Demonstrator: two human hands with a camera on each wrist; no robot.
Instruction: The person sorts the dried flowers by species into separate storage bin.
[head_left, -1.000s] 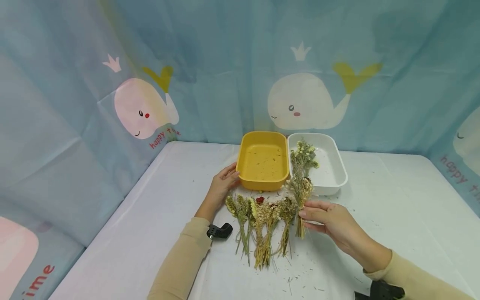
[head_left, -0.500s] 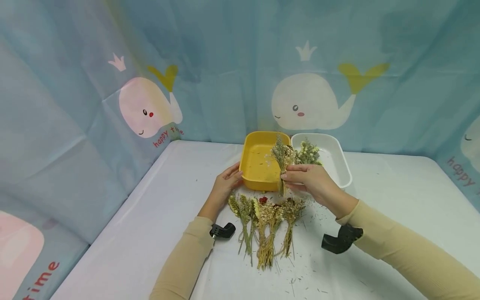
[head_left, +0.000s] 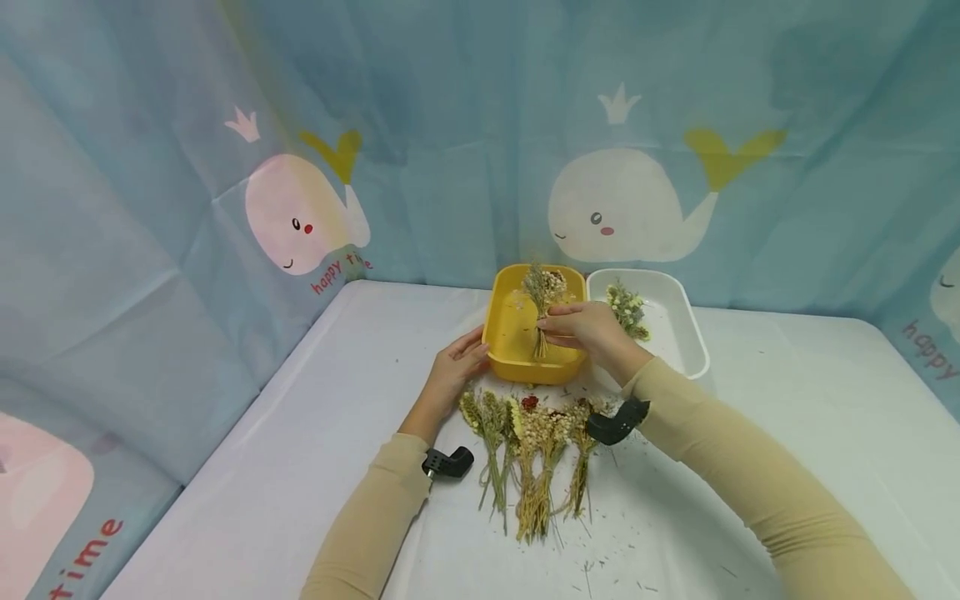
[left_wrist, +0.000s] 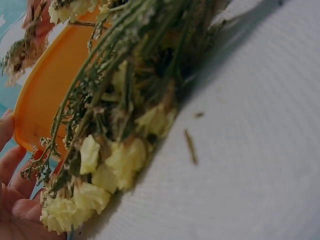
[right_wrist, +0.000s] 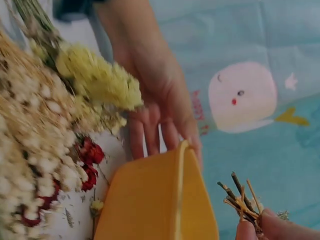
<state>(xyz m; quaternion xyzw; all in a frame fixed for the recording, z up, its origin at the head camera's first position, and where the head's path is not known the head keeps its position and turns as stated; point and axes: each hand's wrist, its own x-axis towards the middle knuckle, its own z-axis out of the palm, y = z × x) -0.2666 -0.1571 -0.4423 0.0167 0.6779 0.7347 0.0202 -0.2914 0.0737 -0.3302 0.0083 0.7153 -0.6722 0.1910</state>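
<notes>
Dried bouquet [head_left: 536, 287], cream and greenish on brown stems [right_wrist: 243, 205], is pinched in right grip [head_left: 594, 332], left grip [head_left: 453, 371] loosely touching yellow tub [head_left: 525, 372].

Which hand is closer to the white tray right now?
The right hand: it holds a dried-flower bunch over the yellow tray, close to the white tray's left edge. The left hand is farther away, touching the yellow tray's left side.

Behind the white table [head_left: 352, 367] hangs a blue curtain [head_left: 442, 192], its white whale [head_left: 630, 204] above the table's far edge, its pinkish whale [head_left: 296, 212] beyond the far-left corner.
</notes>
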